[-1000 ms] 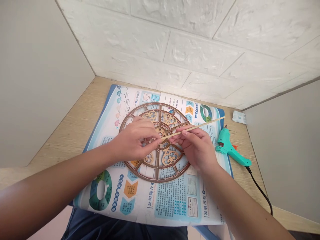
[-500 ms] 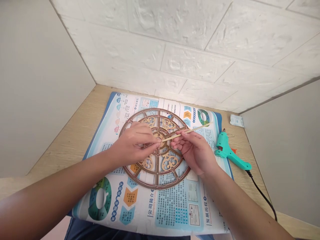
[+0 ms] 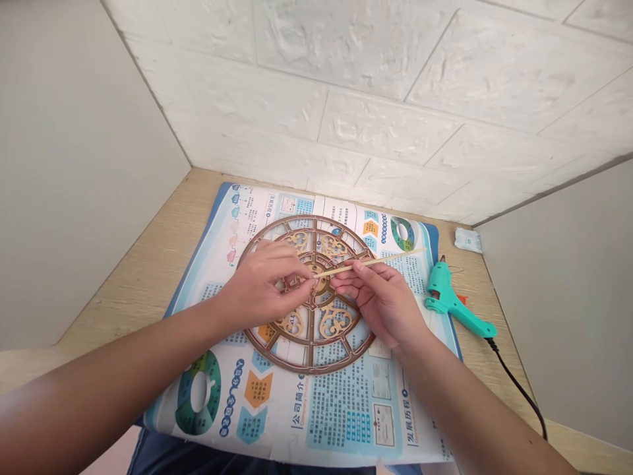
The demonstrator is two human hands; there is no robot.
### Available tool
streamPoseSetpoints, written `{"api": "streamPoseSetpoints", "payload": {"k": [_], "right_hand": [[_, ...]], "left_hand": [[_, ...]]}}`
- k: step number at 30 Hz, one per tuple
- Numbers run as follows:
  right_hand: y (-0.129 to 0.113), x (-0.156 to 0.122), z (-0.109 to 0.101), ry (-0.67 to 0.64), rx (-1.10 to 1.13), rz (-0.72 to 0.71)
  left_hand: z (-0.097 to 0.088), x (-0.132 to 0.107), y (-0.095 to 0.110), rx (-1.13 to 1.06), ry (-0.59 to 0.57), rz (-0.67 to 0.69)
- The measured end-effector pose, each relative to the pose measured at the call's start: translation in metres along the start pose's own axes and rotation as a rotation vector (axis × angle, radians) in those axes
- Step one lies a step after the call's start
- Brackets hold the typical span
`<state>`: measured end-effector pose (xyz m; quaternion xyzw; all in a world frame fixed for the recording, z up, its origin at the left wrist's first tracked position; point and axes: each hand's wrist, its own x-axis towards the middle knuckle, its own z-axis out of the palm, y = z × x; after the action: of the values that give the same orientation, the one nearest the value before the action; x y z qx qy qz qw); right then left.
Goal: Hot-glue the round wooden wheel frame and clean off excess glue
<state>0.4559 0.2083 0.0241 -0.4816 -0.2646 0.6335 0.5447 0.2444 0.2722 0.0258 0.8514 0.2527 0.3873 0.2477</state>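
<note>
A thin, pale wooden stick (image 3: 390,257) slants over the middle of a round brown openwork wheel (image 3: 310,356). My right hand (image 3: 383,297) pinches the stick between thumb and fingers, partway along its length. At the stick's lower left end, my left hand (image 3: 271,277) has its thumb and forefinger closed together on the tip. Whether the left fingers hold anything besides the tip is too small to tell. The wheel lies flat, with lighter scrollwork panels (image 3: 336,321) set between its spokes. My left hand covers part of its left side.
Under the wheel, a printed sheet (image 3: 287,442) lies over a blue mat (image 3: 432,239). To the right, a teal glue gun (image 3: 452,300) rests with its black cord (image 3: 519,382) trailing forward. A small white packet (image 3: 467,240) sits by the right panel. A white brick-patterned wall (image 3: 376,125) stands behind.
The stick has tilted a little flatter, and its lower end has shifted slightly left. Both hands have moved only a little; the wheel and glue gun stay put.
</note>
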Motion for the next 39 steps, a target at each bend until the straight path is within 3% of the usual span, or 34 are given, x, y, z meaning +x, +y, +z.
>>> {"api": "streamPoseSetpoints", "payload": {"k": [12,26,39], "right_hand": [[-0.001,-0.006,0.004,-0.076,0.007,-0.094],[0.006,-0.007,0.000,-0.134,-0.089,-0.211],[0.005,-0.012,0.000,-0.105,-0.254,-0.327]], "left_hand": [[-0.005,0.002,0.002,-0.043,0.030,-0.170],[-0.005,0.002,0.003,-0.101,-0.019,-0.290],[-0.005,0.002,-0.001,-0.114,-0.057,-0.402]]}}
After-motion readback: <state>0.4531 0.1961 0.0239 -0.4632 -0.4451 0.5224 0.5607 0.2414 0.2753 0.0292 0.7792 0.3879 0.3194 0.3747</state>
